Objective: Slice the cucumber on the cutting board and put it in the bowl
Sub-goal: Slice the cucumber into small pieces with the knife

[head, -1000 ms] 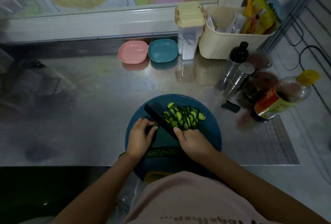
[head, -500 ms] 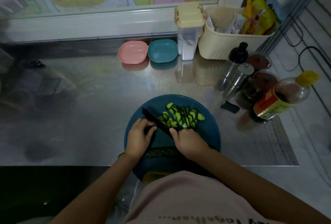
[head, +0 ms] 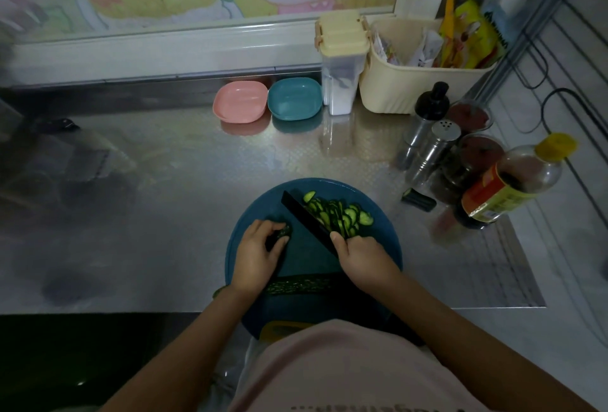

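While left hand (head: 255,255) pins cucumber stub (head: 282,233), right hand (head: 362,258) holds knife (head: 306,219)

Left of board: you have bare steel counter (head: 138,214).
Right: sauce bottle (head: 506,187) and shakers (head: 431,151) crowd you.
Behind: pink bowl (head: 240,106), teal bowl (head: 293,102), open run between.

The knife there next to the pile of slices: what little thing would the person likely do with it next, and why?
Probably bring the knife back over to the cucumber stub and cut again. The left hand pins that short stub to the cutting board, apart from the blade, which the right hand holds against the slices.
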Tool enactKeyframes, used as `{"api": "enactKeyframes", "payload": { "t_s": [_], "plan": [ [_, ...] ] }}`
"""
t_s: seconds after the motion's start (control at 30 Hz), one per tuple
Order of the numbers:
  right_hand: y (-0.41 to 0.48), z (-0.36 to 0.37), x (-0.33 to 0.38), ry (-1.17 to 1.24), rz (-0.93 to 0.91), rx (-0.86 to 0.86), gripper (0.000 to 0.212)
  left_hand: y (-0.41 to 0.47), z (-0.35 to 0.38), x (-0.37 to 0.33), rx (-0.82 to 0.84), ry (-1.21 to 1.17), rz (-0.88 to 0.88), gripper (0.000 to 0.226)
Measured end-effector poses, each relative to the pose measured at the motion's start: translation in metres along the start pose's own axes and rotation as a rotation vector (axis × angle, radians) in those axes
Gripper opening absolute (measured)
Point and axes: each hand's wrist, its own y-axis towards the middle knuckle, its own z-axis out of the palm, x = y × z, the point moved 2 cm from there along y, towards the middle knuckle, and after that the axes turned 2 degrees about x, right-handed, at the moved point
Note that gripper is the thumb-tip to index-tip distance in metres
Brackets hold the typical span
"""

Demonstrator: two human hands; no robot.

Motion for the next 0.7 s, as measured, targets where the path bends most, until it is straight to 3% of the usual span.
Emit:
{"api": "enactKeyframes", "payload": {
  "t_s": [0.7],
  "plan": [
    [-0.006, 0.004, 0.017, 0.044, -0.073, -0.005, 0.064, 0.003, 0.008, 0.002, -0.002, 0.049, -0.011, 0.01]
  ]
}}
